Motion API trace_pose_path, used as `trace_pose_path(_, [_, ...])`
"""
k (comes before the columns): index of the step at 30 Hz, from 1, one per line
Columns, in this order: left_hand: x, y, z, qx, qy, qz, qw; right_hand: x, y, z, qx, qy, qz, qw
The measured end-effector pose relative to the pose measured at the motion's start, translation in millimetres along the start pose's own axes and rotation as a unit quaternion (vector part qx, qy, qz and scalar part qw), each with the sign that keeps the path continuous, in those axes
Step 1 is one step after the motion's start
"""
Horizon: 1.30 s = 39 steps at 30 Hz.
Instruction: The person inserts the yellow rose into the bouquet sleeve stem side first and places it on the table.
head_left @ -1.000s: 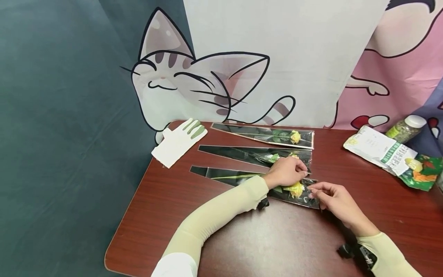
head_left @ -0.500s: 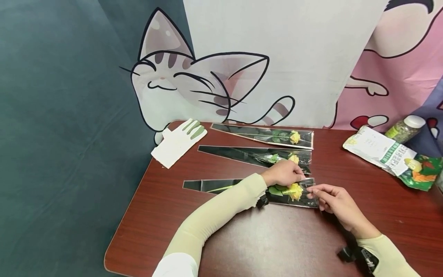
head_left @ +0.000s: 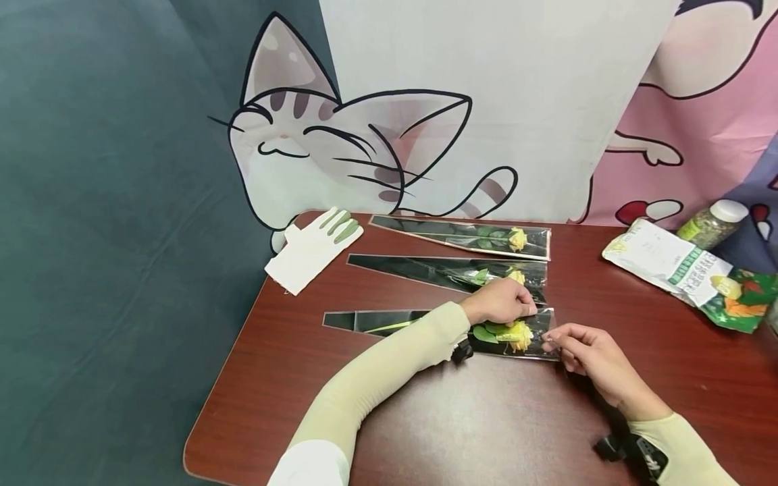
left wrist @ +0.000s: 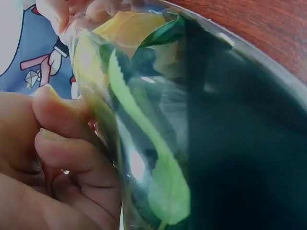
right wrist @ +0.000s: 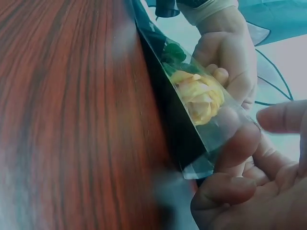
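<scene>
The nearest clear-and-black flower sleeve [head_left: 340, 320] holds a yellow rose [head_left: 519, 336] with green leaves. My left hand [head_left: 498, 302] reaches across it and pinches its far long edge beside the bloom. At the sleeve's wide right end, my right hand [head_left: 592, 354] pinches the clear film between thumb and forefinger. In the left wrist view, curled fingers [left wrist: 72, 153] lie against the film, with a leaf [left wrist: 168, 191] showing through. The right wrist view shows the rose [right wrist: 199, 98] inside the film, and the sleeve's dark back tilted. My left forearm hides the sleeve's middle.
Behind lie a second sleeved rose [head_left: 401, 267], partly covered by my left hand, and a third sleeved rose [head_left: 516, 239]. White gloves [head_left: 313, 253] rest at the table's left back edge. A white-and-green packet [head_left: 665, 263] and a white-capped jar [head_left: 714, 224] stand at the right.
The nearest sleeve's narrow end has swung left and toward me, then shifted slightly back, so it lies straighter. Both hands stay at its wide end with small shifts.
</scene>
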State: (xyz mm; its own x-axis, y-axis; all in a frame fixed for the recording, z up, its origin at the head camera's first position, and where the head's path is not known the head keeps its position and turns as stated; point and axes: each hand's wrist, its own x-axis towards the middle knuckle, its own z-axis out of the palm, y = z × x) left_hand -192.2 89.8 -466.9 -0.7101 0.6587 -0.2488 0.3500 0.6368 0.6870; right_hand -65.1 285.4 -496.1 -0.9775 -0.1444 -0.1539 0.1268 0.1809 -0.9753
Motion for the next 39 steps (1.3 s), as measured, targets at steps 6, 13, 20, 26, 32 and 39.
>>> trace_pose_path(6, [0.9, 2.2, 0.7, -0.014, -0.003, -0.002, 0.9999, -7.6, 3.9, -8.8, -0.122, 0.022, 0.017, 0.9921])
trace_pose_path(13, [3.3, 2.8, 2.1, -0.031, 0.018, 0.004, 0.9993, -15.8, 11.6, -15.4, -0.141, -0.002, 0.028, 0.9896])
trace_pose_path(20, [4.2, 1.3, 4.8, -0.028, 0.029, 0.002, 0.9992, -16.9, 10.3, -14.0, -0.160, -0.019, 0.019, 0.9868])
trace_pose_path(26, [2.8, 1.3, 6.2, -0.041, 0.019, 0.004, 0.9990, -13.2, 4.9, -13.7, -0.150, -0.026, 0.033, 0.9878])
trace_pose_path(32, [-1.0, 0.0, 3.3, -0.074, 0.018, -0.011, 0.9970, -5.7, 1.8, -17.4, -0.147, -0.027, 0.020, 0.9885])
trace_pose_path(39, [-9.7, -18.2, -13.7, -0.120, 0.078, 0.025, 0.9894, 7.7, -13.8, -28.8, -0.218, 0.025, -0.004, 0.9757])
